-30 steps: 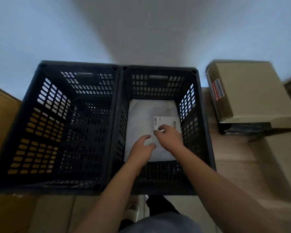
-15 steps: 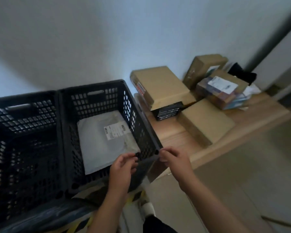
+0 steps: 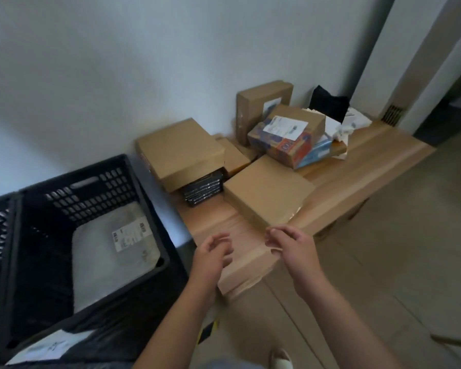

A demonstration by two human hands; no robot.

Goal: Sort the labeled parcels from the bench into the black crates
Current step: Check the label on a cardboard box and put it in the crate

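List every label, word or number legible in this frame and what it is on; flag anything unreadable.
Nothing can be read with certainty.
White label on the grey mailer bag in the black crate: barcodes, text too blurred.
White label on the printed carton: too blurred.
Label on the upright box: partly hidden, unreadable.
Paper tag on the crate's near wall: handwritten marks, unclear.
Spines of the dark stack: too small.

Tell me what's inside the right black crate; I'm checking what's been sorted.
One grey mailer bag with a white label lies flat on the right crate's floor. Anything beneath the bag is covered.
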